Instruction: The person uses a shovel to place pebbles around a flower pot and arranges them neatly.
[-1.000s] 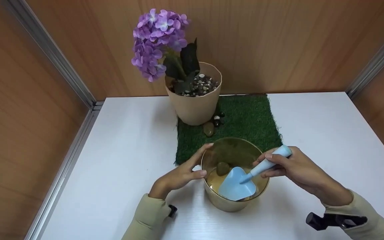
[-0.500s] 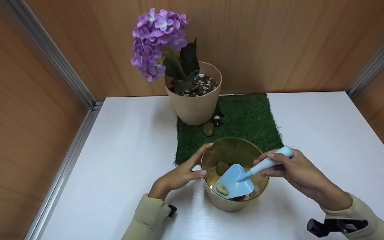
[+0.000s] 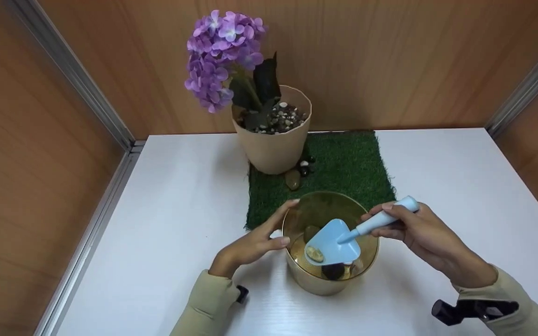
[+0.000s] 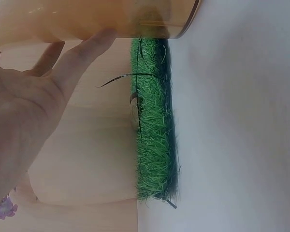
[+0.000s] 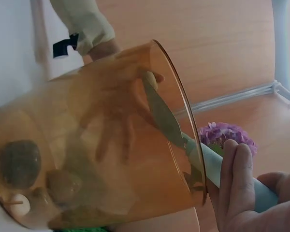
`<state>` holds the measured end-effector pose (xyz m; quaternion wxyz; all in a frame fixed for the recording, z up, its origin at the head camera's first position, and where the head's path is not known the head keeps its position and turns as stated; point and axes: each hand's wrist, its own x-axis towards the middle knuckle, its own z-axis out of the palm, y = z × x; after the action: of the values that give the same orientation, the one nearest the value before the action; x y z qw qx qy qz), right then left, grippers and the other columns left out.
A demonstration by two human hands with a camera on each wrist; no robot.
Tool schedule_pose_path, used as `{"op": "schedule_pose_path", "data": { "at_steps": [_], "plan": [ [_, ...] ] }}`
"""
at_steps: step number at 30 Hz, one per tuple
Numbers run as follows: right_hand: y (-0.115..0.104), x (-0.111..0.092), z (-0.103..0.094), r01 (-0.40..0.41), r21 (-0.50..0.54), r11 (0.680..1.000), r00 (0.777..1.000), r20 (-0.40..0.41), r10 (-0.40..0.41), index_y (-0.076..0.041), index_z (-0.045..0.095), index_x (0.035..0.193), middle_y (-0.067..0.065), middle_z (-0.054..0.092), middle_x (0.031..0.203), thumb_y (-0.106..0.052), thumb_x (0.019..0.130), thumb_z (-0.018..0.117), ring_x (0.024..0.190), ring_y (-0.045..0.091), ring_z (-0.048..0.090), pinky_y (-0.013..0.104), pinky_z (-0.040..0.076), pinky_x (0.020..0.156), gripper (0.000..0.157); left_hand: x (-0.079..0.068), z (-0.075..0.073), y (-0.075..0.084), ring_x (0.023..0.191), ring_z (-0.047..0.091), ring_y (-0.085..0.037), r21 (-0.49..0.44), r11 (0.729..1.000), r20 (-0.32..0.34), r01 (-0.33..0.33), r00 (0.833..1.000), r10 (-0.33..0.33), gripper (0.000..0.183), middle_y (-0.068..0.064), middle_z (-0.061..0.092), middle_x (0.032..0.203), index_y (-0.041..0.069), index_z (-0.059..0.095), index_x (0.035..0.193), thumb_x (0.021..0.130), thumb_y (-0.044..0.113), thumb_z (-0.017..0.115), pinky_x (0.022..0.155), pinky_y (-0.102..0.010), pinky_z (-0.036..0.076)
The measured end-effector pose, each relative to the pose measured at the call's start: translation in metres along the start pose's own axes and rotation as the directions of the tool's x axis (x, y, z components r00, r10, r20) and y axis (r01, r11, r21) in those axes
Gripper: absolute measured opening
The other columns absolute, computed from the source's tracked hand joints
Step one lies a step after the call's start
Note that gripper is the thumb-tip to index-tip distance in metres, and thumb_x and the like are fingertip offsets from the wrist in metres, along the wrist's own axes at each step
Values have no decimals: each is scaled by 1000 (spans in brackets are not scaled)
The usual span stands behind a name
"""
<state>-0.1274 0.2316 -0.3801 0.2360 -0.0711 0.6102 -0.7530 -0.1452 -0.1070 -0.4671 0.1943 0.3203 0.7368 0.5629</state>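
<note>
An amber see-through container (image 3: 318,284) stands on the white table. My left hand (image 3: 252,240) rests against its left side; through the wall in the right wrist view, its fingers look spread and fairly straight. My right hand (image 3: 423,240) grips the handle of a light blue hand trowel (image 3: 336,238) at the right rim. The trowel's blade is inside the container's mouth, with a pale yellowish stone (image 3: 315,254) on its tip. At the container's bottom lie a large dark stone (image 5: 20,163), a brown stone (image 5: 63,185) and a white one (image 5: 19,205).
Behind the container lies a green turf mat (image 3: 343,163). On it stands a beige pot (image 3: 273,151) with purple flowers (image 3: 227,42), gravel and dark leaves. Beside the pot are a brown stone (image 3: 292,179) and small black and white pebbles (image 3: 304,169). Wooden panels (image 3: 390,60) surround the table.
The trowel has risen inside the container, its blade bringing up the pale stone. A dark stone below now shows past the blade. The right hand has shifted slightly up and right; the left stays put.
</note>
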Motion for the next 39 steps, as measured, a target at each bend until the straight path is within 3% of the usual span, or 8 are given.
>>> {"op": "schedule_pose_path", "data": {
  "at_steps": [6, 12, 19, 28, 37, 39],
  "plan": [
    [-13, 5, -12, 56, 62, 996, 998, -28, -55, 12, 56, 114, 20, 63, 110, -16, 98, 48, 99, 24, 63, 32, 47, 85, 33, 0, 0, -1, 138, 12, -11, 2, 1000, 1, -4, 1000, 4, 75, 19, 4, 152, 42, 6, 147, 87, 63, 46, 101, -62, 19],
    [-28, 13, -28, 108, 128, 986, 994, -32, -105, 11, 57, 114, 20, 63, 111, -14, 99, 46, 96, 20, 64, 29, 47, 85, 31, 0, 0, 1, 138, 10, -11, 11, 1000, -10, 17, 1000, -17, 76, 19, 4, 152, 43, 7, 147, 85, 65, 46, 102, -60, 19],
    [-34, 28, -47, 151, 271, 951, 988, -77, -135, 9, 58, 110, 21, 63, 110, -11, 97, 49, 104, 24, 61, 30, 45, 87, 26, 0, 1, 3, 136, 19, -15, 7, 1000, -7, 28, 1000, -28, 76, 19, 6, 152, 44, 7, 146, 85, 66, 46, 98, -63, 23],
    [-25, 52, -64, 169, 297, 940, 968, -230, -101, 8, 60, 110, 21, 62, 110, -15, 95, 55, 106, 26, 60, 29, 44, 89, 29, 0, 1, 2, 136, 20, -17, 6, 999, -13, 40, 999, -39, 77, 20, 6, 151, 45, 8, 146, 84, 67, 48, 97, -65, 22],
    [-1, 85, -73, 213, 420, 882, 937, -344, -63, 8, 54, 113, 20, 54, 113, -12, 93, 57, 107, 27, 59, 29, 41, 93, 28, 0, 1, 2, 138, 14, -17, 10, 999, -16, 40, 999, -40, 76, 20, 5, 152, 45, 8, 146, 84, 66, 48, 99, -65, 17],
    [4, 92, -74, 214, 417, 883, 929, -365, -53, 8, 51, 115, 20, 54, 114, -13, 93, 57, 108, 26, 58, 29, 41, 93, 31, 0, 1, 2, 138, 13, -16, 13, 999, -16, 44, 999, -44, 78, 20, 5, 151, 45, 8, 146, 83, 68, 47, 100, -64, 17]
  ]
}}
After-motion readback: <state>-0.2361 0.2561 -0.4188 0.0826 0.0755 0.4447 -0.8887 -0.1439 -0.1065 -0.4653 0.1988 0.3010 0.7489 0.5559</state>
